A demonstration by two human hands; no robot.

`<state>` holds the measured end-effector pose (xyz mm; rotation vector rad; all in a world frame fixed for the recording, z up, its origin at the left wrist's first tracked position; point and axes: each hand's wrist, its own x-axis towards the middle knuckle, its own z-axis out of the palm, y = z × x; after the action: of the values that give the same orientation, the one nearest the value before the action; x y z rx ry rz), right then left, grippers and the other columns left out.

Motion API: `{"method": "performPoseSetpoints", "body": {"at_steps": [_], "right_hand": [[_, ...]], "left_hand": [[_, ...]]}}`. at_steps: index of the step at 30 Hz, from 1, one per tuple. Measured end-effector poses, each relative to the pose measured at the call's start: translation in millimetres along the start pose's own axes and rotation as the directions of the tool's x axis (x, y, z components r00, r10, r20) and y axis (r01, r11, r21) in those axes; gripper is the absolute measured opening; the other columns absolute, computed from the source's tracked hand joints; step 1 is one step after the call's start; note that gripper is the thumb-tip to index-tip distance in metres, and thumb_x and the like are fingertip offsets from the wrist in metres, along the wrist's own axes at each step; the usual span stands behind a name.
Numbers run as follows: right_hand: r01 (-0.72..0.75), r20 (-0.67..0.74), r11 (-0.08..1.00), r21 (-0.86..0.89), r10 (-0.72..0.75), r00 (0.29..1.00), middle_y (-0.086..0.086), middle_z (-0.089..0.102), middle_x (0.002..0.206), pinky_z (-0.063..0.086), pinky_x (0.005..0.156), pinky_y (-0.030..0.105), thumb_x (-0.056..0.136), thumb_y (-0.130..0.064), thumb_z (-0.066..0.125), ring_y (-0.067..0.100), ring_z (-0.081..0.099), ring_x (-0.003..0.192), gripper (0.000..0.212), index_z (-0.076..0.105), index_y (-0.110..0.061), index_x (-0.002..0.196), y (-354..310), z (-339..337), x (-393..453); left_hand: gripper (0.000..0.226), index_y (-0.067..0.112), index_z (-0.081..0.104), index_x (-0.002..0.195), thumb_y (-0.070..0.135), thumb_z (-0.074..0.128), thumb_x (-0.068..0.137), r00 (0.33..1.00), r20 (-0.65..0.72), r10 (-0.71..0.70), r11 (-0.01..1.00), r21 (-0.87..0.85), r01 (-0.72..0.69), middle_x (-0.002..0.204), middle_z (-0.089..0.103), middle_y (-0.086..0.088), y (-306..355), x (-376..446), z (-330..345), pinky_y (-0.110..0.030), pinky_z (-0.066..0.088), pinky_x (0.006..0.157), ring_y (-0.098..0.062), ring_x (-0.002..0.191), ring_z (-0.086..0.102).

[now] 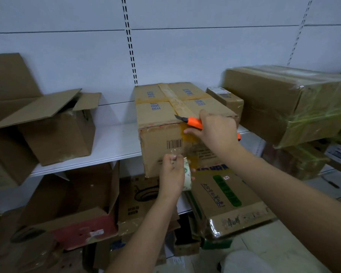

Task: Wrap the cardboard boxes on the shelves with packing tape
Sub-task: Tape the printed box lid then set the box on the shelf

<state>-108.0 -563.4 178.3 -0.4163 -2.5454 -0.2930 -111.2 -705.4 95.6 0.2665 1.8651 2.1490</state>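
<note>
A closed cardboard box (161, 115) with blue print and old tape across its top sits on the white shelf (114, 142), its front overhanging the edge. My left hand (171, 174) grips a roll of clear packing tape (187, 174) against the box's front face, with a clear strip running up toward the barcode. My right hand (215, 131) holds an orange utility knife (193, 122) at the box's top front edge, blade out and pointing left, while its thumb presses on the front face.
An open box (53, 127) with raised flaps stands on the shelf at left. Film-wrapped boxes (291, 103) fill the right side, with a small box (226, 99) behind the middle one. Below the shelf are more boxes, one with green print (224, 196).
</note>
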Motion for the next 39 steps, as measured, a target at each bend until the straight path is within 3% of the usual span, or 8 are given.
{"method": "performPoseSetpoints", "body": {"at_steps": [4,17,22,25,28,31,35,39], "right_hand": [[0.028,-0.042,0.982,0.186,-0.021,0.999,-0.004,0.057,0.088,0.044,0.056,0.031,0.085,-0.071,0.049,0.018,0.061,0.079,0.052,0.051,-0.021,0.103,12.7,11.1,-10.2],[-0.3,0.097,0.858,0.416,0.286,0.953,-0.005,0.063,0.078,0.057,0.066,0.039,0.08,-0.069,0.062,0.016,0.063,0.073,0.046,0.063,-0.025,0.091,24.6,-2.7,-6.1],[-0.373,0.354,0.189,0.908,0.128,0.926,0.0,0.057,0.063,0.047,0.056,0.029,0.075,-0.065,0.07,0.01,0.05,0.05,0.048,0.067,-0.019,0.09,6.4,-49.3,-14.1],[-0.372,0.392,0.203,0.906,-0.068,0.917,-0.006,0.061,0.064,0.045,0.051,0.021,0.077,-0.056,0.075,0.006,0.049,0.05,0.04,0.071,-0.021,0.096,-10.8,-66.5,-23.9],[-0.388,0.362,0.21,0.897,0.152,0.92,-0.009,0.068,0.07,0.046,0.052,0.022,0.079,-0.032,0.082,0.006,0.055,0.053,0.018,0.07,-0.019,0.085,-15.1,-65.0,-22.6],[-0.42,0.375,0.16,0.893,0.249,0.893,-0.01,0.063,0.056,0.048,0.054,0.027,0.079,-0.027,0.082,0.01,0.053,0.05,0.017,0.071,-0.015,0.084,-11.5,-60.6,-23.4],[-0.48,0.472,-0.043,0.876,0.274,0.838,-0.002,0.061,0.063,0.048,0.062,0.032,0.078,-0.026,0.083,0.013,0.052,0.056,0.028,0.07,-0.009,0.096,-1.9,-61.3,-26.2],[-0.443,0.447,-0.164,0.882,0.592,0.67,-0.001,0.058,0.069,0.045,0.058,0.026,0.078,-0.018,0.081,0.012,0.048,0.058,0.017,0.067,-0.015,0.085,66.0,-57.8,-21.5]], "left_hand": [[0.008,0.012,0.047,0.1,0.018,0.047,0.104,0.999,0.025,0.032,0.999,-0.007,-0.031,0.102,0.069,-0.017,12.4,-0.4,-12.8,-0.031,0.053,0.05,-0.021,0.065,0.068],[0.015,0.006,0.053,0.1,0.021,0.053,0.102,0.957,0.262,0.126,0.973,0.157,-0.171,0.08,0.074,-0.015,92.1,-5.2,-43.0,-0.033,0.052,0.051,-0.021,0.049,0.06],[0.015,0.008,0.054,0.1,0.022,0.05,0.103,0.934,0.332,0.13,0.97,0.154,-0.19,0.078,0.072,-0.014,107.0,-7.9,-33.9,-0.032,0.052,0.05,-0.023,0.05,0.06],[0.009,0.009,0.052,0.101,0.018,0.051,0.102,0.918,0.382,0.111,0.964,0.183,-0.192,0.076,0.069,-0.014,112.3,-5.0,-30.8,-0.035,0.051,0.055,-0.026,0.052,0.059],[0.01,0.01,0.052,0.111,0.013,0.049,0.102,0.894,0.444,0.061,0.915,0.333,-0.227,0.068,0.068,-0.009,116.9,-3.3,-29.3,-0.037,0.052,0.058,-0.025,0.052,0.062],[0.03,0.014,0.051,0.127,0.027,0.056,0.101,0.874,0.483,0.055,0.809,0.492,-0.323,0.072,0.069,-0.002,133.3,-10.3,-31.5,-0.034,0.057,0.057,-0.018,0.051,0.066],[0.083,0.033,0.024,0.156,0.044,0.069,0.087,0.828,0.524,0.199,0.544,0.644,-0.538,0.134,0.06,-0.003,163.6,-16.0,-42.1,-0.011,0.048,0.06,-0.006,0.059,0.067],[0.074,0.05,0.036,0.146,0.066,0.061,0.078,0.82,0.493,0.291,0.198,0.808,-0.555,0.111,0.071,0.002,185.0,-25.6,-90.9,-0.012,0.044,0.055,0.008,0.058,0.061]]}}
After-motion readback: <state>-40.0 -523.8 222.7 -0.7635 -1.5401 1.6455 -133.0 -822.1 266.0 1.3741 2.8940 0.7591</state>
